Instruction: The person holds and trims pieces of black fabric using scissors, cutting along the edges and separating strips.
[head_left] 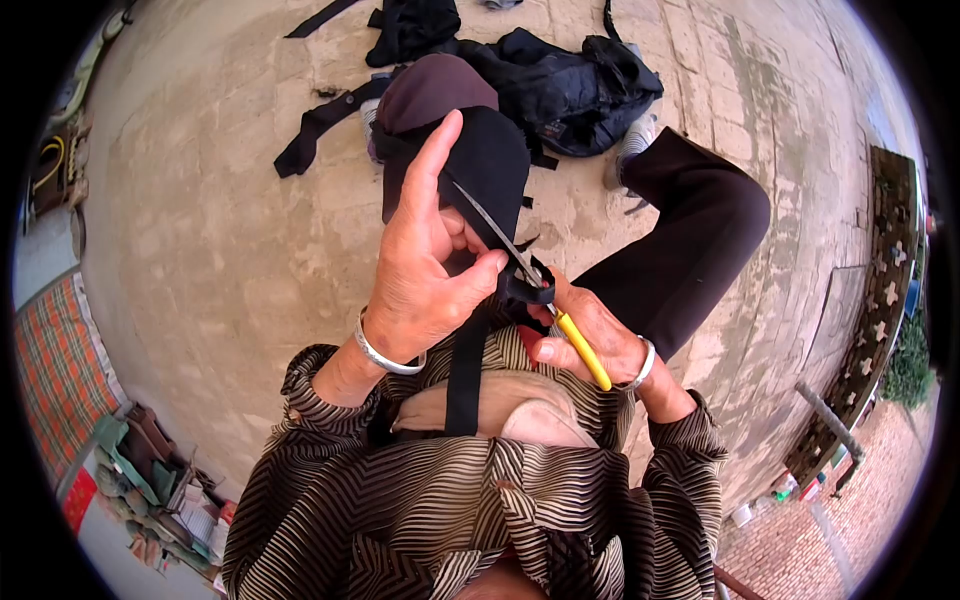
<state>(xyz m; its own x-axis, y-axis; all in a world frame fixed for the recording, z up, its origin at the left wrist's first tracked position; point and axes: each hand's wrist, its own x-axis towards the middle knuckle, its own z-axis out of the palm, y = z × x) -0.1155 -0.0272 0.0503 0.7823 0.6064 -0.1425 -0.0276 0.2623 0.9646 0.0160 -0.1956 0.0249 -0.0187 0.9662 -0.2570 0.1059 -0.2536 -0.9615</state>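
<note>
My right hand is closed on yellow-handled scissors, whose blades point up and to the left across black fabric on my raised knee. Some dark cloth loops around the scissors near their pivot. With the index finger stretched upward, my left hand lies against the black fabric; its thumb and other fingers are bent around a dark edge of it beside the blades. A black strap hangs down from there over my lap.
Black cloth and a black bag lie on the paved floor ahead, near my feet. A dark strap is at the upper left. Piled items and a plaid cloth sit at the far left.
</note>
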